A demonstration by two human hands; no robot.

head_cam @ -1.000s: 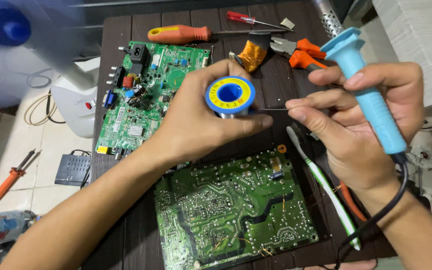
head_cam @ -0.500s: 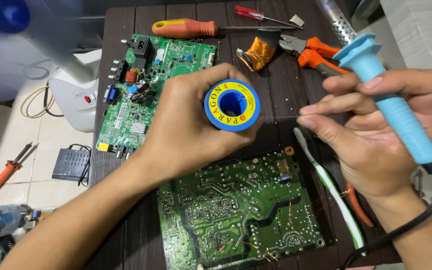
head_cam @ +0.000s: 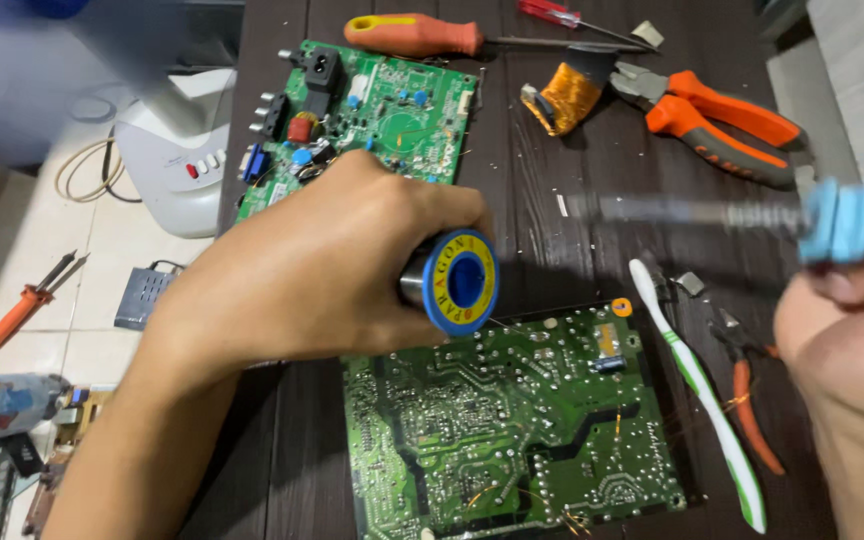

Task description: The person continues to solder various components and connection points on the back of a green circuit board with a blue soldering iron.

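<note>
Solder spool (head_cam: 457,282): blue-and-yellow flanged reel, held above the dark wooden table (head_cam: 542,230), just over the top edge of the near circuit board (head_cam: 512,430); flat face turned toward the camera.
Left hand (head_cam: 322,270): fingers curled tight round the spool's barrel, thumb under, knuckles up; forearm runs in from lower left.
Right hand (head_cam: 847,340): closed round the blue handle of the soldering iron (head_cam: 752,215); exact finger placement cannot be told, hand is cut by the frame edge.
Iron pose: shaft near level, tip pointing left, blurred, well above the table, apart from the spool.
Near board: solder side up, flat on the table.
Far board (head_cam: 372,110): component side up, partly behind the left hand.
Toothbrush (head_cam: 697,385): green and white, lying beside the near board's right edge.
Orange pliers (head_cam: 712,115): top right, near a copper coil (head_cam: 567,97).
Screwdriver (head_cam: 422,35): orange handle, top edge.
</note>
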